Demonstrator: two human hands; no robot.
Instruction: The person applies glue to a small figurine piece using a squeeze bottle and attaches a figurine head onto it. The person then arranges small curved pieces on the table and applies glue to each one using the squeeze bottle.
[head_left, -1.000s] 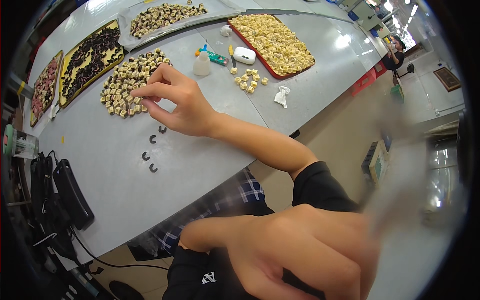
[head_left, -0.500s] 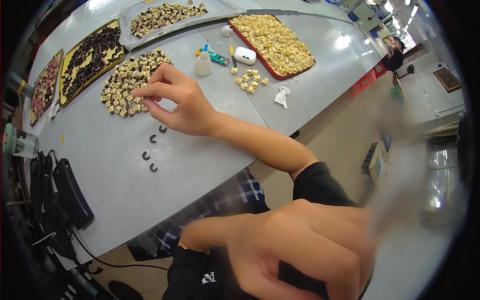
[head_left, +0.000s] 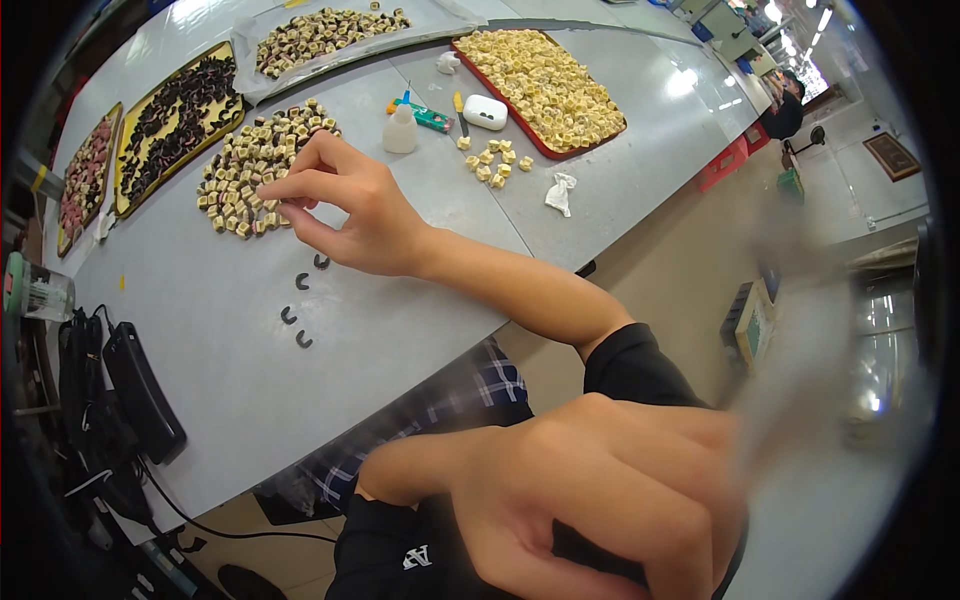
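My right hand [head_left: 350, 205] reaches left over the grey table, its forearm coming in from the right. Thumb and index finger are pinched together at the near edge of a pile of small cream-and-dark cube-like pieces [head_left: 235, 185]; anything between the fingertips is too small to name. Below that hand, several dark C-shaped pieces [head_left: 302, 282] lie in a loose line on the table. Large and close in the lower part of the picture, my left hand [head_left: 610, 480] is raised with its fingers curled. Its fingertips are hidden, so what it grips, if anything, does not show.
Beyond the pile are a yellow tray [head_left: 180, 172] of dark pieces and a lined tray [head_left: 380, 48]. A red tray [head_left: 562, 157] holds pale pieces. Nearby stand a small squeeze bottle [head_left: 400, 132] and white case [head_left: 487, 112]. A black device [head_left: 143, 390] lies at the left edge.
The whole picture has shifted slightly. Both hands keep nearly the same pose, with the right still pinched beside the pile.
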